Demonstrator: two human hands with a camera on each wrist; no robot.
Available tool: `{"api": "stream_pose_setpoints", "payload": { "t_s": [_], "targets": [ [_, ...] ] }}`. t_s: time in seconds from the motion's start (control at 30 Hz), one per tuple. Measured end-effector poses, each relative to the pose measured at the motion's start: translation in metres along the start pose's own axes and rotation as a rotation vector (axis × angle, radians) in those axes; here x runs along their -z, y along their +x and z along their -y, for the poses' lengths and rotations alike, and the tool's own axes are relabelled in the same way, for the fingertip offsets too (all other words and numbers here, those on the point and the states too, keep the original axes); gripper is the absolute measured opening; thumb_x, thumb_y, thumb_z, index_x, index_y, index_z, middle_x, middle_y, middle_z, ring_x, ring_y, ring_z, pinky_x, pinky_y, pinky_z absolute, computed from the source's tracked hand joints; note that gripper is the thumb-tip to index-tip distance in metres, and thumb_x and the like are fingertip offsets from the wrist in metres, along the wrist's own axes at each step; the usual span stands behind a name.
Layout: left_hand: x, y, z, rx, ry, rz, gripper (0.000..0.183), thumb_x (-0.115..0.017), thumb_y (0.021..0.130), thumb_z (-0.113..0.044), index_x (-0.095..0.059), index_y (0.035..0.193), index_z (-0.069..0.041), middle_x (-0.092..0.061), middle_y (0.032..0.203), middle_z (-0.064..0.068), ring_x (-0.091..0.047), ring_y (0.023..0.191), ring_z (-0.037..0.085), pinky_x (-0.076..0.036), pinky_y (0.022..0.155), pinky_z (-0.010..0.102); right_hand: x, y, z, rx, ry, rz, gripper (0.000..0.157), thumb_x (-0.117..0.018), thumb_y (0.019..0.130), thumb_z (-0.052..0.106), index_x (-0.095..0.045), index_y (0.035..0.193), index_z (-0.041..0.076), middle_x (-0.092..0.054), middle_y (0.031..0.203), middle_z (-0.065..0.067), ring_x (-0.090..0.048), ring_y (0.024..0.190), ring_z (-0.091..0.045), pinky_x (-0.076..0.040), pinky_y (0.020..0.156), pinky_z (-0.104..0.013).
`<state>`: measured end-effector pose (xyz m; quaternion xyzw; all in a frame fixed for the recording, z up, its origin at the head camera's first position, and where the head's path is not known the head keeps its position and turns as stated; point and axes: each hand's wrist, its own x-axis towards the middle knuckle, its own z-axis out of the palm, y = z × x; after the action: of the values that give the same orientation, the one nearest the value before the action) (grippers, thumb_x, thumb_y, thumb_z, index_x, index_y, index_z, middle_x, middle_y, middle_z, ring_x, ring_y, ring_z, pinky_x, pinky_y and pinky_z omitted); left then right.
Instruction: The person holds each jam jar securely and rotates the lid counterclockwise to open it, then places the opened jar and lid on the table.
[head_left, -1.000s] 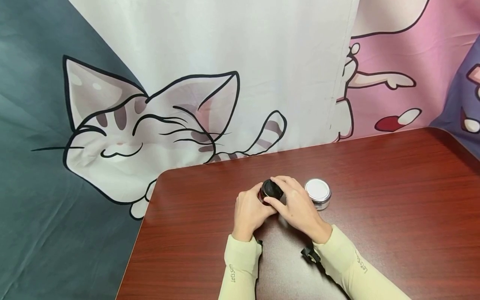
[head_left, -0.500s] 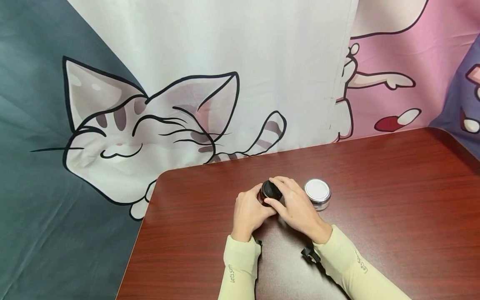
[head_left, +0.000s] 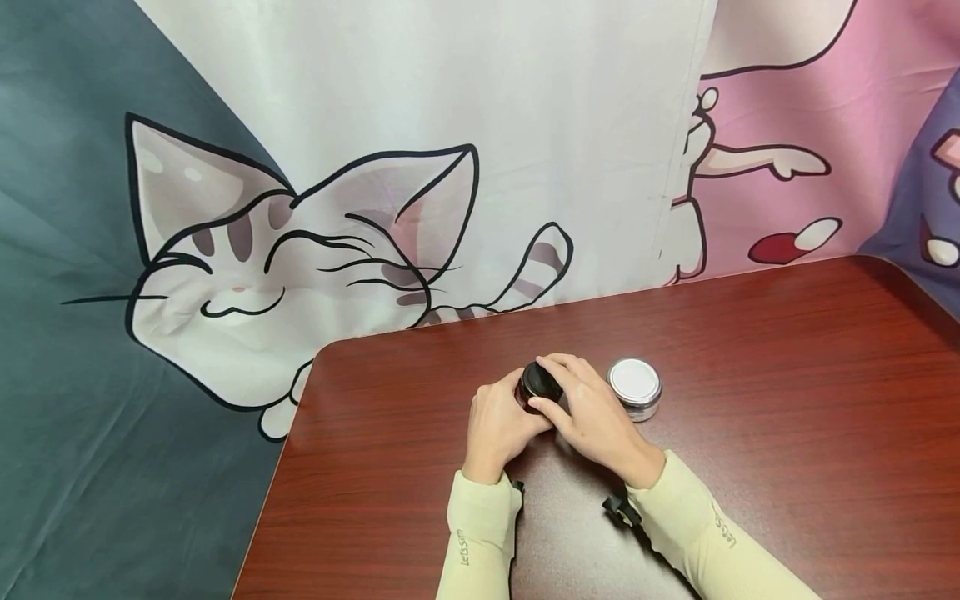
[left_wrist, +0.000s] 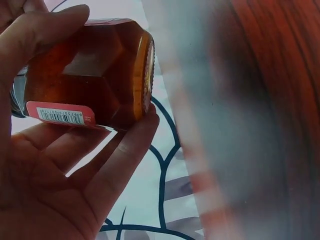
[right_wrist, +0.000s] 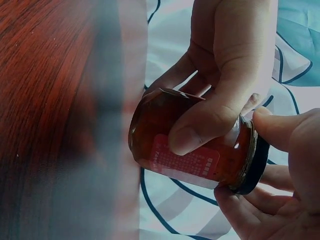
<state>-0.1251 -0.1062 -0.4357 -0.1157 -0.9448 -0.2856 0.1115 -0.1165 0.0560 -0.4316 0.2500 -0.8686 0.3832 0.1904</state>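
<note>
A glass jar (right_wrist: 187, 172) with reddish-brown contents, a red label and a black lid (head_left: 537, 380) is between both hands. My left hand (head_left: 501, 425) grips the jar's body, its thumb across the label side in the right wrist view. Fingers and thumb of my right hand (head_left: 596, 412) hold the rim of the lid from the other side. In the left wrist view the jar (left_wrist: 85, 75) shows a barcode, and its base faces the tabletop. Most of the jar's body is hidden behind the hands in the head view.
A round container with a white lid (head_left: 636, 381) stands just right of my right hand on the reddish wooden table (head_left: 787, 417). Behind the table's far edge hangs a curtain (head_left: 585, 108) printed with a cartoon cat. Black wrist camera mounts (head_left: 621, 510) stick out under the sleeves.
The jar and its lid have shifted very slightly left in the head view. Both hands keep their hold, and the white-lidded container stays in place.
</note>
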Motion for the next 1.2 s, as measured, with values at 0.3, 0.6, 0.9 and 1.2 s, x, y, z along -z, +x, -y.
{"api": "stream_pose_setpoints", "payload": {
  "t_s": [0.3,0.6,0.9,1.2],
  "targets": [
    [0.0005,-0.0006,0.0003,-0.005,-0.006,0.003,0.048,-0.084,0.065,-0.034,-0.074,0.109,-0.02,-0.074,0.086,-0.003,-0.071,0.077,0.022,-0.056,0.069,0.036,-0.0003,-0.0013,-0.0001,-0.003,0.007,0.008,0.053,-0.075,0.09,0.022,-0.059,0.133,-0.004,-0.061,0.127,-0.016,-0.057,0.115,-0.032,-0.045,0.1,-0.048],
    [-0.0005,-0.0006,0.0017,-0.004,-0.012,0.014,0.046,-0.085,0.065,-0.034,-0.074,0.107,-0.021,-0.074,0.086,-0.004,-0.072,0.078,0.02,-0.056,0.07,0.035,0.0008,-0.0011,-0.0006,0.01,0.008,0.024,0.053,-0.074,0.091,0.021,-0.058,0.134,-0.005,-0.06,0.127,-0.017,-0.057,0.114,-0.033,-0.045,0.1,-0.048],
    [-0.0003,-0.0003,0.0003,0.006,-0.006,0.02,0.047,-0.085,0.064,-0.033,-0.074,0.109,-0.02,-0.075,0.088,-0.003,-0.072,0.08,0.022,-0.056,0.071,0.036,0.0017,-0.0004,-0.001,0.017,0.011,0.037,0.052,-0.073,0.092,0.02,-0.058,0.134,-0.006,-0.06,0.129,-0.018,-0.054,0.118,-0.035,-0.042,0.103,-0.049],
    [0.0,-0.0003,0.0003,-0.004,-0.012,0.013,0.047,-0.085,0.064,-0.032,-0.074,0.108,-0.019,-0.075,0.087,-0.002,-0.072,0.08,0.023,-0.056,0.071,0.036,0.001,-0.0003,-0.0014,0.037,0.011,0.027,0.051,-0.074,0.09,0.018,-0.059,0.133,-0.006,-0.061,0.128,-0.018,-0.053,0.118,-0.036,-0.041,0.103,-0.048]
  ]
}}
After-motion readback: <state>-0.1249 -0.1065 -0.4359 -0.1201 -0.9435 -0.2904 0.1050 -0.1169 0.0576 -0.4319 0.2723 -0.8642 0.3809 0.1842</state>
